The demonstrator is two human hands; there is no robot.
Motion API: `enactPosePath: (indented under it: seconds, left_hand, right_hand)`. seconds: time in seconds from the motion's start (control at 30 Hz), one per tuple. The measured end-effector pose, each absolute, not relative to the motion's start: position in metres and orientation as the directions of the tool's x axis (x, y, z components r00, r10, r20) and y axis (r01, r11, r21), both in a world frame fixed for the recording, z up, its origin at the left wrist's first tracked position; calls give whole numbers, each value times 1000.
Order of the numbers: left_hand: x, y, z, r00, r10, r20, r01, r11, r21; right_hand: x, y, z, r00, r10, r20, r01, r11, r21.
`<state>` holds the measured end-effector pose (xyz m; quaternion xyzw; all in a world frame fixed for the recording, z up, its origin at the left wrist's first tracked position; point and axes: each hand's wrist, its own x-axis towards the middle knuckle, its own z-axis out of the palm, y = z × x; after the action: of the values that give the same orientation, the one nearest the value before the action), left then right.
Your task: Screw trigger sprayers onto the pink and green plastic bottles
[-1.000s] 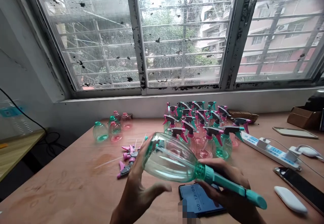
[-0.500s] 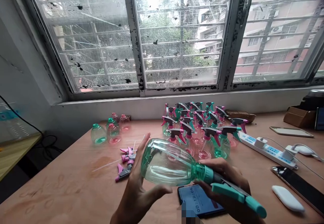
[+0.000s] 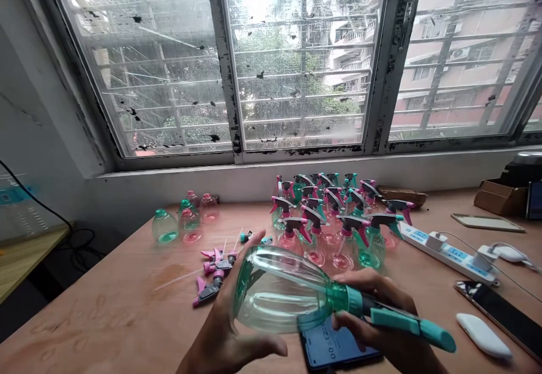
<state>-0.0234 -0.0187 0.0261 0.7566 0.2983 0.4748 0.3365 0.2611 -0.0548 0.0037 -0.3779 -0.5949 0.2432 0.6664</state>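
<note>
A clear green spray bottle [image 3: 282, 292] lies sideways in the air above the table, its base to the left. My left hand [image 3: 224, 320] cups the base end, with the thumb stretched along the near side and the other fingers partly hidden behind the bottle. At the neck, my right hand [image 3: 383, 289] grips around the collar of the teal and black trigger sprayer [image 3: 406, 323], whose nozzle points right and down. A thin tube shows inside the bottle. Beneath it lies a phone [image 3: 334, 346] with a lit timer screen. Loose pink and grey trigger sprayers [image 3: 212, 284] lie beside my left hand.
Many spray bottles with sprayers fitted [image 3: 334, 227] stand grouped at the back. Several bottles without sprayers [image 3: 165, 227] stand at the back left. On the right are a power strip [image 3: 449, 253], a dark phone [image 3: 503, 312] and a white case [image 3: 483, 334].
Both hands and the bottle have moved slightly down. My right fingers have shifted around the collar, and a loose teal sprayer behind my left hand now shows.
</note>
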Motion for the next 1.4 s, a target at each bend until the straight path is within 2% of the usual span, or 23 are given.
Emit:
enactPosePath:
  seconds: [0.07,0.17,0.27,0.33,0.47,0.63,0.8,0.93,1.13,1.3,1.4]
  left_hand:
    - [-26,-18,24,395,734,553,157,-647,746]
    - [-29,-17,17,395,679,619,204,-722,661]
    - [-30,-21,18,399,711,578,263,-693,671]
    - [-29,-24,23,415,736,535,218,-651,727]
    - [-27,-26,33,456,737,499,18,-568,823]
    - [-35,-25,24,499,675,543,191,-697,691]
    - [-43,-22,14,472,729,496,343,-670,658]
    - [-39,-18,16,463,704,538,318,-699,641]
    - [-33,-20,12,437,686,581,322,-723,611]
    - [-31,-18,15,425,743,517,348,-661,665]
    - [-31,-16,17,438,737,515,330,-664,671]
  right_hand:
    - [262,-56,6,188,818,544,65,542,-838]
    - [257,-58,11,106,917,383,-179,397,-900]
    - [249,-61,16,40,954,296,-325,293,-899]
    - [248,-62,16,61,952,300,-321,304,-897]
    - [256,-61,12,83,943,323,-327,331,-885]
    - [267,-58,3,14,969,248,-352,237,-906]
    - [265,-58,9,23,956,293,-315,285,-905]
    - [267,-58,13,8,958,288,-267,279,-922]
    - [267,-57,12,-18,972,235,-289,220,-932]
    - [265,-59,16,5,951,309,-265,299,-917]
    - [266,-58,15,4,960,281,-275,271,-923]
